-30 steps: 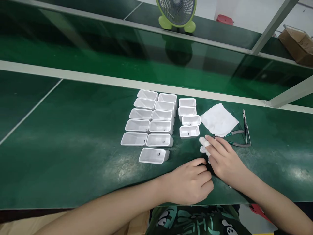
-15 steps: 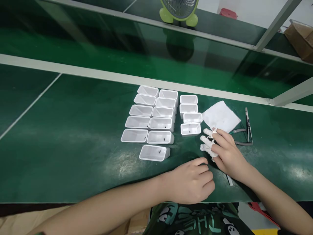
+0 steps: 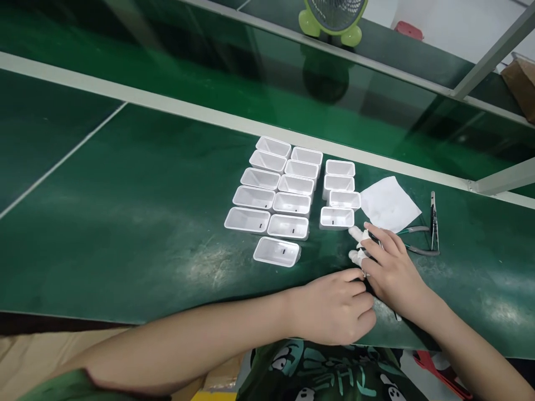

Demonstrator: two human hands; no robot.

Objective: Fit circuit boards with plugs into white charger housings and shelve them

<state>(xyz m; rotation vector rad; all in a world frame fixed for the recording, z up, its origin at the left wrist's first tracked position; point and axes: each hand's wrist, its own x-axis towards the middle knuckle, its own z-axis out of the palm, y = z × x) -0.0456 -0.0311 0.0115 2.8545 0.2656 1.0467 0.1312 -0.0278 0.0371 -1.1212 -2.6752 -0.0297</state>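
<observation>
My left hand (image 3: 340, 306) is closed near the table's front edge, its fingertips meeting those of the other hand; what they pinch is too small to make out. My right hand (image 3: 387, 259) is bent over beside it, with white finger covers (image 3: 358, 245) on several fingertips. Its fingers are curled around something hidden beneath them. A thin, light-coloured tool (image 3: 397, 317) pokes out below my right palm. Just beyond the right fingers lies a white sheet (image 3: 390, 203), and pliers (image 3: 423, 250) lie to the right of it.
White rectangular trays (image 3: 277, 252) stand in rows at the centre of the green table (image 3: 125, 223), with smaller white trays (image 3: 337, 218) to their right. Tweezers (image 3: 433, 223) lie by the pliers. A green fan (image 3: 334, 14) stands behind the pale rail (image 3: 188, 111).
The view has tilted and shifted, so the trays appear further right. My left fingertips have come up against my right hand, whose fingers have drawn closer together.
</observation>
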